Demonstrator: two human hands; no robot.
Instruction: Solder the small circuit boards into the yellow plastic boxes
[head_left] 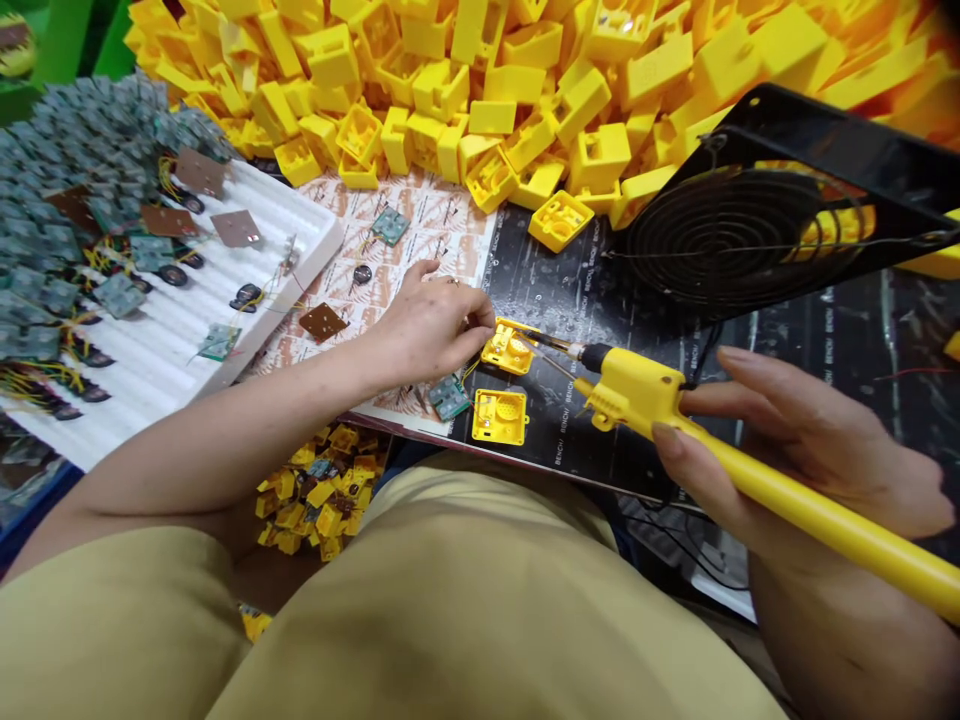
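My right hand (795, 440) grips a yellow soldering gun (637, 385), its thin metal tip pointing left. That tip reaches into a small open yellow plastic casing (508, 348) lying on the black bench top. At the casing's left edge, my left hand (439, 325) has thumb and forefinger pinched together; what they hold is too small to make out. Wires run from the casing toward a green circuit board (448, 397) just below the left hand. Closer to my body lies a second open yellow casing (500, 416), with metal contacts inside.
Yellow casings (427, 90) are heaped along the back. A black fan (742, 230) stands tilted at the right. On the left, a white foam tray (300, 250) carries many circuit boards and small speakers. A loose board (390, 226) and brown square piece (324, 322) lie on patterned paper.
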